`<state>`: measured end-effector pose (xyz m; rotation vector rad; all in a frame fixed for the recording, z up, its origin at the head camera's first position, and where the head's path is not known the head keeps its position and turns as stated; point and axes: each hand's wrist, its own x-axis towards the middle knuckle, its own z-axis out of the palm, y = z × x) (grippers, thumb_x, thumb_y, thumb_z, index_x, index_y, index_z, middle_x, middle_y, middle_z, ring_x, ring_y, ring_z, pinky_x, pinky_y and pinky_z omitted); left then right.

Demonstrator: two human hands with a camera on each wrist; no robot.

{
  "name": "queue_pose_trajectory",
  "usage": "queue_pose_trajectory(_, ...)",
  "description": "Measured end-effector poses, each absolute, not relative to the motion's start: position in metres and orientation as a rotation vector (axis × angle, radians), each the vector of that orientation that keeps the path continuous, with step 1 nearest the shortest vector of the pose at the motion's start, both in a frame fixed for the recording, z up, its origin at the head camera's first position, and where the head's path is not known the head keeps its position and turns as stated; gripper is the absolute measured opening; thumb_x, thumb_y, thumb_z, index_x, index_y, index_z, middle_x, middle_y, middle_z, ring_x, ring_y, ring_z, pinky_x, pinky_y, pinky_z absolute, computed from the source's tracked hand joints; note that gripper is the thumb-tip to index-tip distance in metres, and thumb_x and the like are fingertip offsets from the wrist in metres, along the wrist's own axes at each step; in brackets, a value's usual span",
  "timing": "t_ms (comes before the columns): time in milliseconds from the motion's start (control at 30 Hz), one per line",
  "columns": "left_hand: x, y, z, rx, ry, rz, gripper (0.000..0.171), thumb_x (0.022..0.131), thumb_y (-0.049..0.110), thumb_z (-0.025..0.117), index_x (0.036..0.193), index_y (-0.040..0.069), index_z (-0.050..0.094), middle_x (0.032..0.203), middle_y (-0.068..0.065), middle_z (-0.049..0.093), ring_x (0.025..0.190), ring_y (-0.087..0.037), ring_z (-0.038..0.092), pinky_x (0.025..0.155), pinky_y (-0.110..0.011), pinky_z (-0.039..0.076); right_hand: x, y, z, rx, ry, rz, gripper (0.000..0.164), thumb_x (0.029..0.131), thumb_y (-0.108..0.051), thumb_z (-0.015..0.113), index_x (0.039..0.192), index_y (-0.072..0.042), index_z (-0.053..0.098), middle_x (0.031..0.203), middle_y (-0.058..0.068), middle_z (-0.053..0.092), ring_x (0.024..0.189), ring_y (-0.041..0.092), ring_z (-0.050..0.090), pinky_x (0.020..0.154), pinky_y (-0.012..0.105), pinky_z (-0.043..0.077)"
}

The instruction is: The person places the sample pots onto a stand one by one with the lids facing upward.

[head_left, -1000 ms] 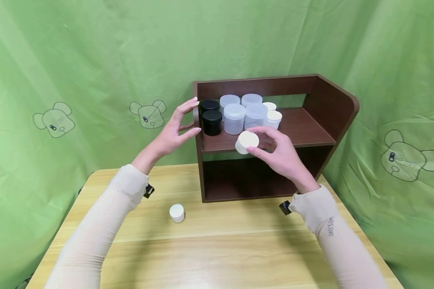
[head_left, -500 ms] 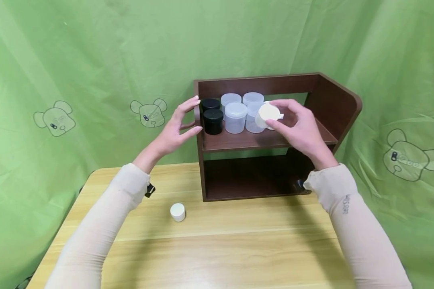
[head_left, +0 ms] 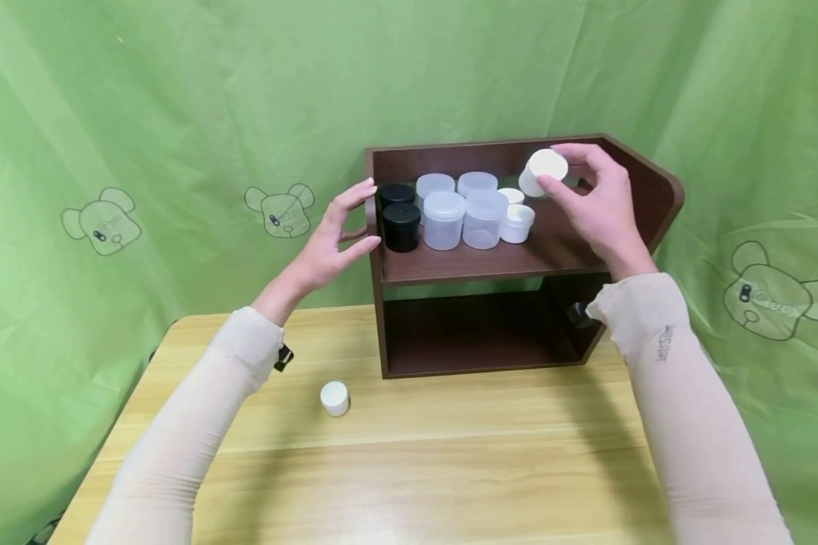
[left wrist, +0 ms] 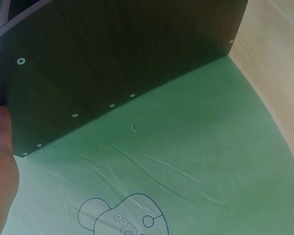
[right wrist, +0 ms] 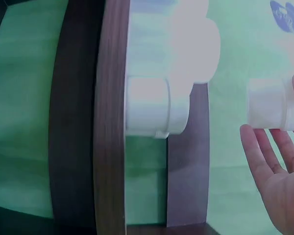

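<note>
My right hand (head_left: 603, 200) pinches a small white jar (head_left: 542, 172) by its lid, raised over the right part of the brown shelf's upper board (head_left: 572, 246). The right wrist view shows the same jar (right wrist: 267, 104) in the air, apart from a white jar (right wrist: 149, 105) standing on the board. My left hand (head_left: 327, 238) touches the left side panel (head_left: 373, 265) of the shelf with spread, nearly straight fingers. In the left wrist view one finger (left wrist: 4, 127) meets the dark panel (left wrist: 112, 49).
Two black jars (head_left: 401, 228), several translucent jars (head_left: 443, 221) and two white jars (head_left: 516, 225) stand in pairs along the upper board. Another small white jar (head_left: 335, 399) is on the wooden table (head_left: 409, 469). A green curtain (head_left: 198, 91) hangs behind.
My right hand has carried the white jar rightward and up, from the front of the shelf past the standing white jars. The left hand has stayed at the side panel.
</note>
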<state>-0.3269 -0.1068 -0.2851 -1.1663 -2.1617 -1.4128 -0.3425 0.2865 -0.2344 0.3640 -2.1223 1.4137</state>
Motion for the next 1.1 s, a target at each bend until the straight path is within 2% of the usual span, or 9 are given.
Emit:
queue_pose_trajectory(267,-0.328,-0.105,-0.288,-1.169,-2.15,-1.421,0.066,0.097,0.001,0.064,0.155,0.003,0.033,0.17,-0.017,0.021,0.155,-0.03,0.028,0.11,-0.06,0.049,-0.36,0.296,-0.242,0.251,-2.094,1.408,0.046,0.088,-0.021,0.083,0.131,-0.016,0.069,0.11,-0.016,0.065,0.099,0.003,0.059,0.08,0.016,0.045)
queue_pose_trajectory(533,-0.329,-0.102,-0.289,-1.163,-2.155,-1.425,0.066,0.097,0.002,0.064,0.156,0.005,0.033,0.171,-0.015,0.02,0.156,-0.028,0.027,0.111,-0.059,0.05,-0.375,0.305,-0.257,0.14,-2.09,1.378,0.048,0.089,-0.024,0.082,0.134,-0.018,0.067,0.114,-0.015,0.063,0.104,0.004,0.059,0.082,0.014,0.047)
queue_pose_trajectory(800,-0.327,-0.104,-0.288,-1.162,-2.156,-1.43,0.066,0.097,0.003,0.064,0.155,0.005,0.033,0.171,-0.016,0.021,0.156,-0.028,0.028,0.11,-0.06,0.05,-0.387,0.302,-0.273,0.042,-2.126,1.352,0.049,0.091,-0.028,0.08,0.137,-0.019,0.065,0.123,-0.009,0.063,0.109,0.007,0.058,0.085,0.012,0.05)
queue_pose_trajectory(1100,-0.328,-0.104,-0.289,-1.171,-2.129,-1.398,0.066,0.096,0.003,0.065,0.154,0.005,0.034,0.17,-0.016,0.024,0.155,-0.027,0.03,0.108,-0.061,0.051,-0.393,0.304,-0.285,-0.024,-2.141,1.317,0.052,0.093,-0.03,0.077,0.14,-0.016,0.062,0.124,-0.003,0.062,0.11,0.009,0.056,0.092,0.015,0.051)
